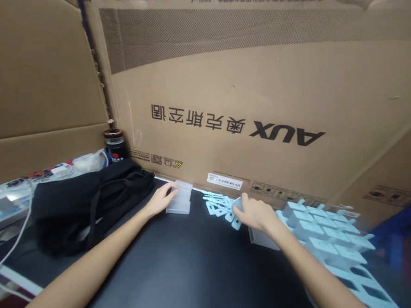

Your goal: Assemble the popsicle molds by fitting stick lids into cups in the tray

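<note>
My left hand [161, 199] is at the left side of a translucent white plastic box [179, 206] with ridged sections, its fingers curled over the edge. My right hand [256, 214] pinches a flat light blue plastic piece [237, 203] between thumb and fingers. Under and left of that hand lies a loose pile of light blue plastic sticks [218, 207] with slotted ends. Partly hidden beneath my right wrist is another whitish box [263, 239]. Right of my forearm, several light blue popsicle moulds [326, 231] with tabs stand in rows by a light blue rack [380, 293] with oblong openings.
A large cardboard box wall [209, 89] closes off the back of the black table [184, 269]. On the left lie a black cloth bag [70, 201], a dark jar [115, 146] and a white cable [19, 240]. Another cardboard panel [40, 69] rises at the left.
</note>
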